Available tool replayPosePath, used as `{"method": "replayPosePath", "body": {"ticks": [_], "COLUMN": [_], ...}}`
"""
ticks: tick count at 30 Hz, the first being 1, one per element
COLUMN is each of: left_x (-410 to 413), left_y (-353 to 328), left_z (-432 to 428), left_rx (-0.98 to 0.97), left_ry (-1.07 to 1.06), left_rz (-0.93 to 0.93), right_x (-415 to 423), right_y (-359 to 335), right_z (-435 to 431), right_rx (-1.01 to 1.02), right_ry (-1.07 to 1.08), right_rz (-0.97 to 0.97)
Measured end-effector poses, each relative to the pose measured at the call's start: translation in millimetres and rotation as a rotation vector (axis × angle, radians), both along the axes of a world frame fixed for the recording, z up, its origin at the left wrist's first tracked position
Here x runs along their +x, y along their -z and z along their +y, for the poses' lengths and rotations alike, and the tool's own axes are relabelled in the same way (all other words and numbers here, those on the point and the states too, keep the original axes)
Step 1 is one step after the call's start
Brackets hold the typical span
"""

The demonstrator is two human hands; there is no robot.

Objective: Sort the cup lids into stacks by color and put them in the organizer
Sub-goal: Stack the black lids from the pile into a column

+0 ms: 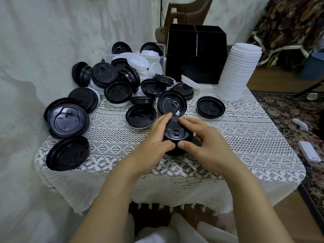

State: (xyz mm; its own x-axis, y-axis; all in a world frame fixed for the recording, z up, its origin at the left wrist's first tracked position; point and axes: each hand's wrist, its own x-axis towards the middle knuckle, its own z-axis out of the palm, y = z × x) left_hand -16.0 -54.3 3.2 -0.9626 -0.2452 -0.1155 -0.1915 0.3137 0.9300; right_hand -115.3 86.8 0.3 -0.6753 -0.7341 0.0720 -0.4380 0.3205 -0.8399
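Both hands are wrapped around a short black stack (pixel 176 134) in the middle of the table (pixel 245 137), left hand (pixel 156 137) gripping its left side and right hand (pixel 201 142) its right. Loose black and white lids (pixel 114 79) are heaped at back left, spilling from a clear tub (pixel 108 51). The tall white stack (pixel 238 71) stands back right, just beside the organizer (pixel 210 50).

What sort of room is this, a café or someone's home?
Probably a home living room: a lace tablecloth covers the small table, a patterned carpet lies on the floor, and a brown chair stands behind the black organizer.
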Motion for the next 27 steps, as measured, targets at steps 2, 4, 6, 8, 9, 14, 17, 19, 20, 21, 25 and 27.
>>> {"method": "replayPosePath", "body": {"ticks": [2, 4, 6, 8, 9, 14, 17, 19, 20, 21, 25, 27], "left_x": [0.5, 0.7, 0.8, 0.8, 0.9, 2.0, 2.0, 1.7, 1.7, 1.7, 2.1, 2.0], "left_y": [-0.7, -0.5, -0.4, -1.2, -1.6, -3.5, -4.0, -4.4, -4.6, -4.9, -4.8, -4.4], "left_z": [0.3, 0.6, 0.5, 0.0, -0.3, 0.0, -0.4, -0.1, 0.1, 0.5, 0.7, 0.7], "left_rx": [-0.004, -0.008, -0.019, -0.032, -0.034, -0.029, -0.027, -0.034, -0.039, -0.043, -0.054, -0.062], "left_ry": [0.003, 0.003, 0.006, 0.014, 0.018, 0.023, 0.024, 0.024, 0.024, 0.024, 0.019, 0.017], "left_rz": [0.005, 0.010, 0.004, 0.001, 0.000, -0.011, -0.013, -0.014, -0.013, -0.013, -0.016, -0.017], "right_x": [-1.4, -3.1, -6.6, -16.5, -23.1, -53.0, -59.1, -61.0, -61.4, -61.4, -58.2, -57.4], "right_y": [-0.6, -2.4, -3.9, -2.0, 0.1, 20.4, 26.4, 28.5, 29.1, 29.0, 24.4, 23.1], "right_z": [2.6, 4.4, 2.9, -1.0, -2.9, -3.0, -0.9, -0.9, -1.2, -1.4, -1.7, -1.4], "right_rx": [-0.013, -0.066, -0.162, -0.172, -0.126, 0.350, 0.434, 0.392, 0.356, 0.325, 0.277, 0.253], "right_ry": [-0.033, -0.045, 0.054, 0.243, 0.312, 0.364, 0.417, 0.463, 0.480, 0.493, 0.517, 0.545], "right_rz": [-0.017, -0.070, -0.097, 0.071, 0.167, 0.414, 0.520, 0.560, 0.567, 0.567, 0.531, 0.508]}}
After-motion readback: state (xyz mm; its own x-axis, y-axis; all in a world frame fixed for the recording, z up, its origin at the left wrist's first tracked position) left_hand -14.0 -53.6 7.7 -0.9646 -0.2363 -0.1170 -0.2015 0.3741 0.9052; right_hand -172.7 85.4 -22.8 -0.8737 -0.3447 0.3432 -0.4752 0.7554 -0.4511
